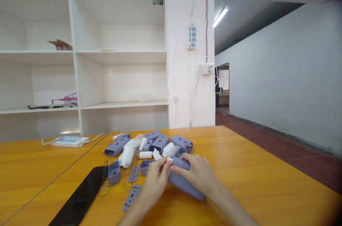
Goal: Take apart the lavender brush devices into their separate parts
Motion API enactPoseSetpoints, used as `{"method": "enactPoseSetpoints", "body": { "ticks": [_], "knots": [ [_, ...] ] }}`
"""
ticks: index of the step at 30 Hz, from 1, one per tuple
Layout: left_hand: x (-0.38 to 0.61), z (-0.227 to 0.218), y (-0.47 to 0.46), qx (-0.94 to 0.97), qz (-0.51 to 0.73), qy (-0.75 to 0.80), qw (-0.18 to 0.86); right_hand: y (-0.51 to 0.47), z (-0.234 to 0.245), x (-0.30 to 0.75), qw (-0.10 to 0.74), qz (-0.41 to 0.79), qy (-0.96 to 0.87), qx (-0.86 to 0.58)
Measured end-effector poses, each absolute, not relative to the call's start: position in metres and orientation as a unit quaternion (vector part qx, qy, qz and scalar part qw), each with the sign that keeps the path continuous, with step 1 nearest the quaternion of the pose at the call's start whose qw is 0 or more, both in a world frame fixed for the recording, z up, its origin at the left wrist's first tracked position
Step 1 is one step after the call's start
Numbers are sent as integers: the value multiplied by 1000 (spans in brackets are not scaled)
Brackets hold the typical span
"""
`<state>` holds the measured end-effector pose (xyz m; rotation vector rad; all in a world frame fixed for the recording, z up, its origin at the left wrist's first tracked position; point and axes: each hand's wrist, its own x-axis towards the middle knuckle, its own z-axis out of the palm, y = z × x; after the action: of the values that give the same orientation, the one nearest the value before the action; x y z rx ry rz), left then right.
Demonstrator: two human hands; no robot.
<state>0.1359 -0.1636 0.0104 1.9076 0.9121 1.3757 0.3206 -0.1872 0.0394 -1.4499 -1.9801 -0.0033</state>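
My right hand (198, 175) is wrapped over a long lavender plastic casing (184, 185) that lies slanted on the orange table (253, 169). My left hand (155, 182) pinches at the casing's upper end, where a small white piece (169, 159) shows between the fingertips of both hands. Just behind the hands lies a heap of lavender casings (160, 141) and white cylindrical parts (128, 155). To the left of my left hand lie a small lavender box part (114, 172), a flat lavender strip with holes (131, 196) and thin wire springs (128, 179).
A black tablet-like slab (80, 197) lies at the near left. A white power strip (70, 141) with its cable sits at the table's far left. White shelves (117, 53) stand behind the table. A corridor opens to the right.
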Motion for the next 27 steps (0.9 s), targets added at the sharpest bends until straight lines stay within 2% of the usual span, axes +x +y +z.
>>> {"method": "enactPoseSetpoints", "body": {
  "ticks": [13,22,27],
  "knots": [
    [134,13,-167,744,479,317,342,-183,39,327,332,-25,-786,-521],
    [144,0,-181,701,547,331,315,-182,39,333,325,-57,-829,-452],
    [142,0,-182,691,560,331,315,-181,36,330,344,-35,-826,-445]
  ]
}}
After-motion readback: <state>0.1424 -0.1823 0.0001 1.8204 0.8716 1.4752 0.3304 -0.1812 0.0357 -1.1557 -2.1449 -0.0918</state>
